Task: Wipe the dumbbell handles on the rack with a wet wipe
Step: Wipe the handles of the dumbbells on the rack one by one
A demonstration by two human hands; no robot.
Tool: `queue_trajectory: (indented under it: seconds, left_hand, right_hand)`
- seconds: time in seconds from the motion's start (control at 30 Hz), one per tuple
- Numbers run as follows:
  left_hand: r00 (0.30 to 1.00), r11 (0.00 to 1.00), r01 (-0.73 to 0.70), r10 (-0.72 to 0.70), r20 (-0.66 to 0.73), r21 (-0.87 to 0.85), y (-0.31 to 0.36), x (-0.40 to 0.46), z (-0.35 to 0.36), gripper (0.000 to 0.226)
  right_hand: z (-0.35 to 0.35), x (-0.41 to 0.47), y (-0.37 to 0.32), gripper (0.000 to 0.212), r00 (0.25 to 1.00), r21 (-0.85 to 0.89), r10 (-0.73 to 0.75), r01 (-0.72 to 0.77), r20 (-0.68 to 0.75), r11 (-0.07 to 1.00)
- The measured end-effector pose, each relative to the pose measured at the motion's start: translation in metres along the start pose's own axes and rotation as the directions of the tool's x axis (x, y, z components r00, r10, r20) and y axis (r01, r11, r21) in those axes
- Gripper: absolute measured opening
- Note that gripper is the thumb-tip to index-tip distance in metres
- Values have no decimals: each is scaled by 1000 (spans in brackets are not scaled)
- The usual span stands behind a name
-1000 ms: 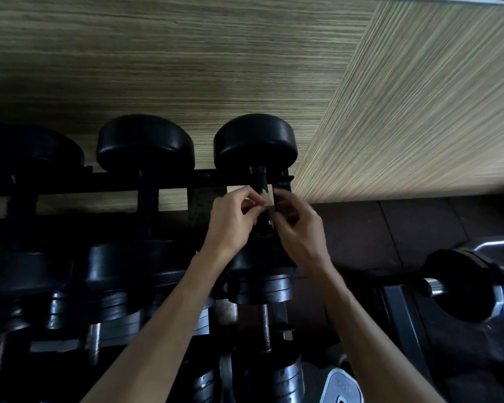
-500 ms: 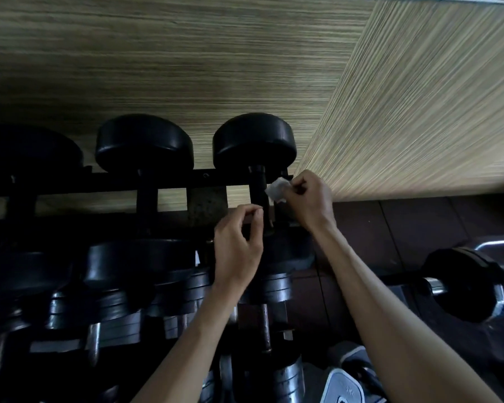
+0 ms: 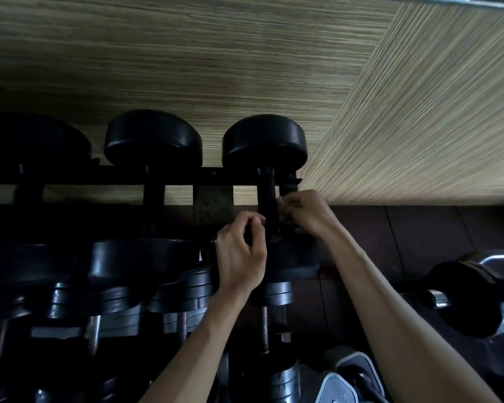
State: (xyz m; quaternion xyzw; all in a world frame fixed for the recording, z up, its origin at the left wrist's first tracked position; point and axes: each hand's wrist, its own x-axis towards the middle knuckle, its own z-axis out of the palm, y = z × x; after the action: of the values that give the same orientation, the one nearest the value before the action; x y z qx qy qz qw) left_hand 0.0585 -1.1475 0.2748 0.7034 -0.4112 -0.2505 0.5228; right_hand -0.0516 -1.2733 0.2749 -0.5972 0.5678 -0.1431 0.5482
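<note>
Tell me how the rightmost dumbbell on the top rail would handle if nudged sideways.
The dumbbell probably resists a nudge: its heads look thick and heavy. With round heads it might roll, though the rack rail likely checks that. Its handle looks stiff.

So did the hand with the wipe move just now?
Yes. The right hand with the wet wipe slid down the dumbbell handle, away from the rack bar.
</note>
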Motion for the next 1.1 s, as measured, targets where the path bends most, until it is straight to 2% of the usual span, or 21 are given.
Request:
queue_trajectory:
  seconds: [0.07,0.13,0.2,0.27,0.4,0.43,0.5,0.57,0.63,0.7,0.8,0.87,0.93,1.0,1.07,1.1]
  left_hand:
    - [1000,1000,-2,2,2,-6,-1,0,0,19]
    - [1000,1000,-17,17,3,-7,-2,1,1,20]
    - [1000,1000,-25,25,7,-4,-4,2,1,20]
    - [1000,1000,-21,21,2,-7,-4,1,1,19]
    - [1000,1000,-8,8,-17,1,-3,1,2,19]
    - [1000,1000,-5,5,-20,5,-3,1,2,19]
    - [1000,1000,1,-1,-18,6,-4,0,2,20]
    - [1000,1000,10,-10,-11,-3,-5,0,2,20]
    - [1000,1000,19,-19,0,-15,-4,-1,2,21]
    - [1000,1000,25,-25,0,-14,-5,-1,3,21]
    - [1000,1000,18,-18,-21,-10,-6,-1,2,21]
    - [999,999,36,-37,-22,-17,-3,0,2,19]
    - [996,997,82,-82,21,-7,0,0,0,17]
    - [992,996,61,-67,103,61,4,1,-9,17]
    - [987,957,-110,74,141,268,5,4,-31,21]
    - [976,901,-205,161,145,382,5,6,-47,22]
  right_hand:
    - [4,9,-5,24,994,6,-33,34,-100,999]
    - [10,17,-15,21,960,-42,-131,125,-247,991]
    - [14,17,-26,17,927,-113,-195,166,-321,980]
    - [9,11,-24,16,940,-162,-191,150,-281,975]
    - [-3,-16,-8,15,997,-289,-80,69,-24,955]
    - [-3,-17,-7,12,997,-288,-73,61,-30,956]
    - [2,-7,-13,8,985,-197,-92,62,-145,978]
    - [10,12,-23,6,946,-137,-155,120,-284,983]
    - [16,21,-31,7,908,-144,-230,191,-349,971]
    - [14,15,-29,7,904,-184,-292,244,-314,952]
    - [6,-13,-14,10,930,-270,-350,311,-108,911]
    - [-2,-23,-13,13,956,-343,-292,275,2,898]
    - [-6,-27,-19,13,974,-438,-221,221,50,871]
    - [-5,-33,-24,14,969,-429,-245,209,-30,879]
    - [0,-44,-28,12,923,-299,-326,258,-206,919]
    - [5,-49,-30,9,894,-220,-350,295,-279,930]
